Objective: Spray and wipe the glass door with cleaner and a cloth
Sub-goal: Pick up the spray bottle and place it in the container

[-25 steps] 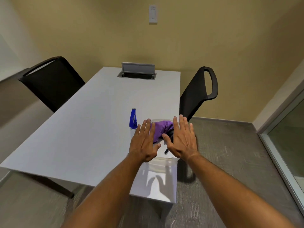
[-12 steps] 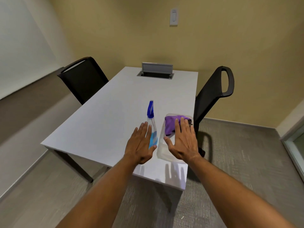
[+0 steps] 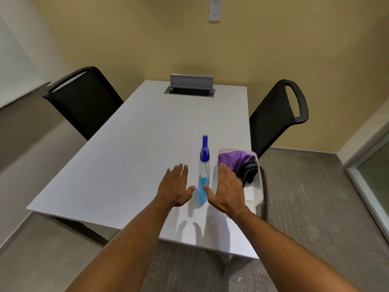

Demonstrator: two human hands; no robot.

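White table (image 3: 126, 165) filled the small room, a black chair (image 3: 84, 102) at each long side. Near its front edge a spray bottle (image 3: 203, 175) stood upright between the left hand (image 3: 175, 188) and right hand (image 3: 227, 190), both flat, fingers spread, holding nothing. Just beside it, a purple cloth (image 3: 233, 160) lay in a clear tub (image 3: 257, 186).

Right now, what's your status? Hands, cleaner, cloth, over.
Left hand and right hand open, empty, flanking clear spray bottle of blue cleaner. Purple cloth in clear plastic tub. Nothing in the way.
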